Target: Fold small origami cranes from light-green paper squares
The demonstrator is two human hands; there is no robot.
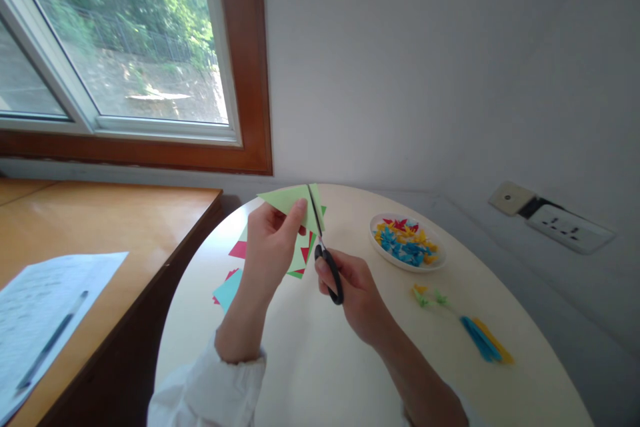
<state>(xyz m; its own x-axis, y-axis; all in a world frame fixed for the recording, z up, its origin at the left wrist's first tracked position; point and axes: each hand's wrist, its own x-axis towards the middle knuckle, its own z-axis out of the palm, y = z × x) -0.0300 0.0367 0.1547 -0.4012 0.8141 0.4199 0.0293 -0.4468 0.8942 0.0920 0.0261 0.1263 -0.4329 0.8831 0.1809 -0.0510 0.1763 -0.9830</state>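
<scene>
The green paper [290, 200] is a pale, folded sheet with a sharp point toward the window side, held up in the air above the round cream table [320, 360]. The left hand [270, 250] pinches it from below, thumb and fingers pressed on its lower edge. The scissors [325, 250], with thin dark blades and black loop handles, stand nearly upright against the right part of the green paper, the blades running across it. The right hand [353, 293] grips the handles, fingers curled through the loops.

Directly beneath the green paper lies a loose stack of coloured sheets [235, 280] in red, green and light blue. To the right of the green paper sits a white plate [430, 263] filled with small folded pieces in blue, yellow and red. Nearer than the plate lie a few small green and yellow folded bits [427, 295] and blue and yellow strips [484, 340]. Left of the green paper, on a wooden desk [115, 227], lies a printed sheet [30, 320] with a pen [53, 340] on it.
</scene>
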